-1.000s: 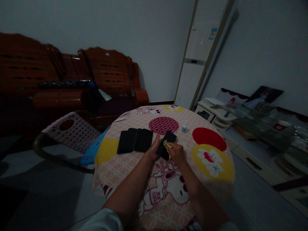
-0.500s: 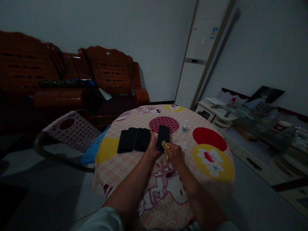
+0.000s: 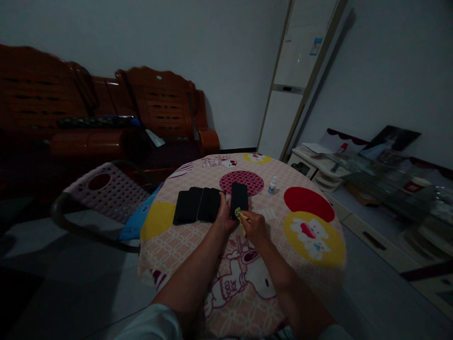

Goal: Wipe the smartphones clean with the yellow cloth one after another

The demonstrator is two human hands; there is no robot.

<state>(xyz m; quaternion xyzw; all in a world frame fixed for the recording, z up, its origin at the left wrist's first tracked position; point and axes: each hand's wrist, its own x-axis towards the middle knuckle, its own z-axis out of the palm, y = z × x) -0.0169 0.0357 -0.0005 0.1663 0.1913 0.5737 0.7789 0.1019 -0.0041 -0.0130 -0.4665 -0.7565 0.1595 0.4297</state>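
Observation:
My left hand [image 3: 224, 215] grips the lower left edge of a black smartphone [image 3: 239, 196], which is tilted up above the table. Pinched in my right hand [image 3: 255, 227] is a small yellow thing with a green end [image 3: 238, 212], perhaps a cloth; its exact kind is too dim to tell. Its green end rests against the lower part of the phone's dark face. Left of my left hand, several flat black phone-like slabs [image 3: 186, 208] lie side by side and partly overlapping. A small white bottle [image 3: 272, 185] with a blue label stands upright to the right of the phone.
A patterned cloth covers the round table [image 3: 311, 203]. At its left stands a woven chair [image 3: 109, 191] with a blue bag [image 3: 139, 217] on it. Wooden sofas [image 3: 159, 106], a tall white air conditioner [image 3: 288, 94] and a low cabinet with a glass top [image 3: 375, 184] stand around.
My right hand and the yellow-green thing have moved slightly left across the phone's lower face. The phone has shifted a little left and up. The black slabs and bottle stay where they were.

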